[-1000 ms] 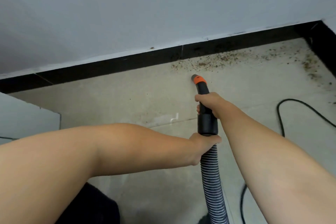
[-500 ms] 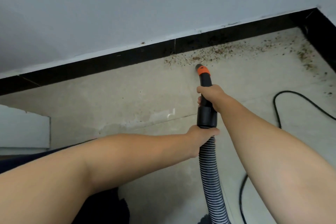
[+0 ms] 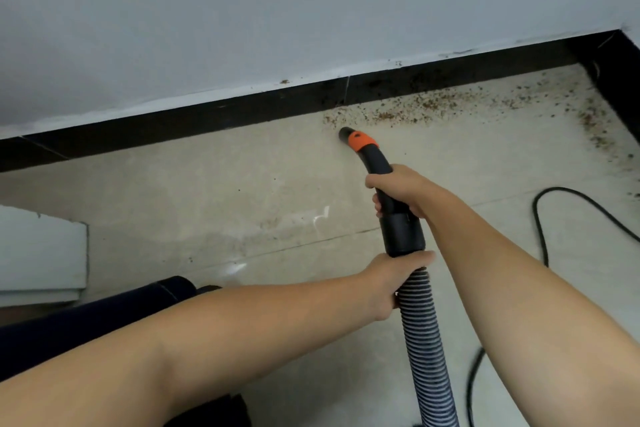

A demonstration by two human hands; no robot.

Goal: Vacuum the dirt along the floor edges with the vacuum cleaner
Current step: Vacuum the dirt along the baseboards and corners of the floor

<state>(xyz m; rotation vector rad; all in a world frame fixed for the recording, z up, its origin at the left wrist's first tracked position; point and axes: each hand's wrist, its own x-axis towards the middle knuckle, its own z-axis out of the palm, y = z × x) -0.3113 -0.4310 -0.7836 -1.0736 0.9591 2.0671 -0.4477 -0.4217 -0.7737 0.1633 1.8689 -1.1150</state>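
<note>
A black vacuum nozzle [image 3: 367, 152] with an orange collar points at the floor just short of the black skirting [image 3: 242, 114]. Its mouth sits at the left end of a band of brown dirt [image 3: 415, 109] that runs along the skirting to the right corner. My right hand [image 3: 401, 189] grips the curved black handle. My left hand [image 3: 391, 281] grips the top of the ribbed grey hose [image 3: 426, 350], just below the black cuff. More dirt [image 3: 595, 128] lies along the right-hand skirting.
A black power cord [image 3: 540, 236] loops over the pale tiled floor [image 3: 207, 191] on the right. A white panel [image 3: 41, 253] stands at the left edge, with my dark trouser leg [image 3: 86, 319] below it. The grey wall [image 3: 277, 10] rises above the skirting.
The nozzle slid forward to the edge of the dirt band, then drew back slightly and to the left. Both hands kept their grip. The view shifted.
</note>
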